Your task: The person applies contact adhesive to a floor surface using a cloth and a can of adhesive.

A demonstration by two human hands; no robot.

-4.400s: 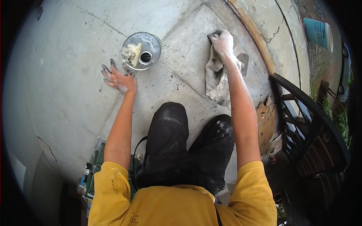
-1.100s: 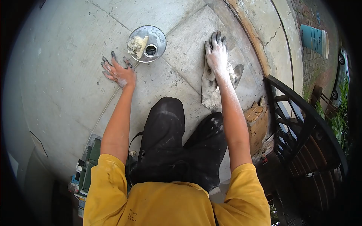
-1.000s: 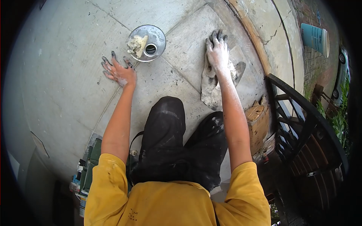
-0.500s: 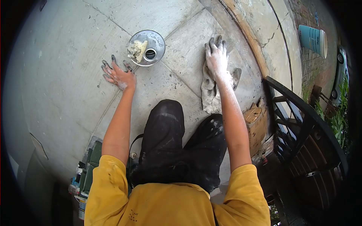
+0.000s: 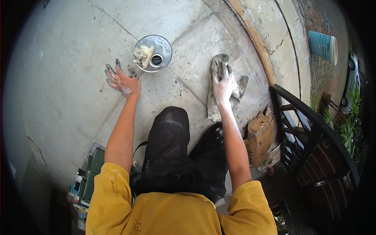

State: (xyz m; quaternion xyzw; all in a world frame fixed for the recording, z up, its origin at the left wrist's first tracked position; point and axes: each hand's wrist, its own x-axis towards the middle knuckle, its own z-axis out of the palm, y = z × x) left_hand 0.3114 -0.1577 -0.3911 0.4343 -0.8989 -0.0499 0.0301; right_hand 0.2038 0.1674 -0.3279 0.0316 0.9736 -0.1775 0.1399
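My left hand [image 5: 124, 81] rests on the concrete floor with its fingers spread, their tips dark with grime. Just beyond it, to the right, stands a round metal can [image 5: 166, 49] with a round opening in its top. A crumpled, pale yellowish wad [image 5: 143, 55] lies on the can's top. Over a dirty grey rag [image 5: 213, 103] on the floor, my right hand [image 5: 224, 85], coated in white powder, has its fingers bent and closed on the cloth. Part of the rag is hidden under that hand.
Dark wooden railing [image 5: 313, 113] runs along the right. Near my right knee sits a crumpled brown paper package [image 5: 260, 131]. Green cases [image 5: 94, 168] stand at lower left. Beyond the kerb are a blue bucket [image 5: 320, 44] and a parked car [image 5: 349, 84].
My right hand has drawn back toward me, its fingers going from stretched out to bent on the rag. The rag's far end now shows. My left hand stays put.
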